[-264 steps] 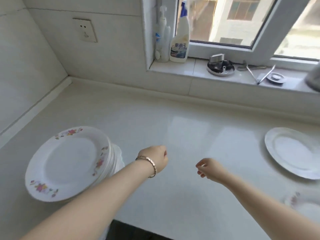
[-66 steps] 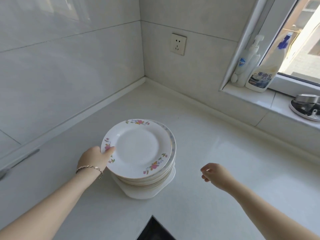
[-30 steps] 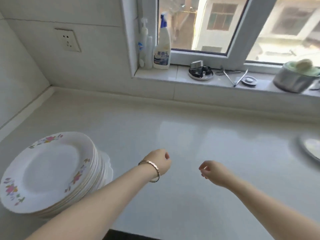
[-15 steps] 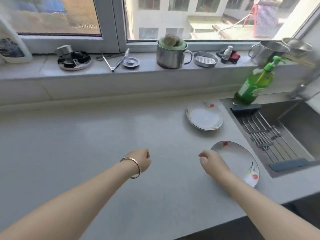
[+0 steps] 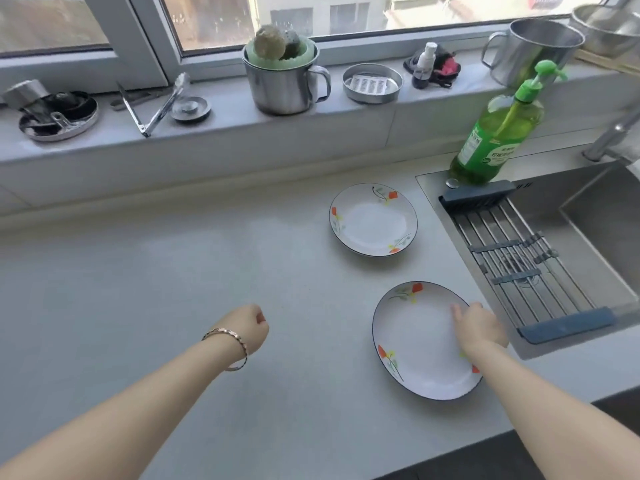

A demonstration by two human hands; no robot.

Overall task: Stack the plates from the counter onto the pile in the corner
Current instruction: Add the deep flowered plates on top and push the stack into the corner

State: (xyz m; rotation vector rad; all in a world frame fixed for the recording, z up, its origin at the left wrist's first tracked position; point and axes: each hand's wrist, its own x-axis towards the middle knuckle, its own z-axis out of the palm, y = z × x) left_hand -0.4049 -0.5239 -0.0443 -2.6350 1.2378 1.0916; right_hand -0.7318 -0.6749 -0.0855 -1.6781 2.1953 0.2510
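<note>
Pinching near plate [image 5: 415,341] with right hand [image 5: 479,329] at the rim facing the sink [image 5: 602,230] — thumb on top, fingers curling at the edge. Holding left hand [image 5: 247,329] fisted, gripping nothing, well left of the sink. Lying flat just left of the sink — far plate [image 5: 374,220] too.

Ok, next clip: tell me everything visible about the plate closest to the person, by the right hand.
The near plate is white, glossy and shallow, ceramic by its look, with a thin dark rim line and orange flowers on green stems round its border. Empty, it lies flat and face up on the grey counter near the front edge, just left of the sink. The right hand lies over its right rim, fingers on the inside; whether it grips cannot be told.
</note>
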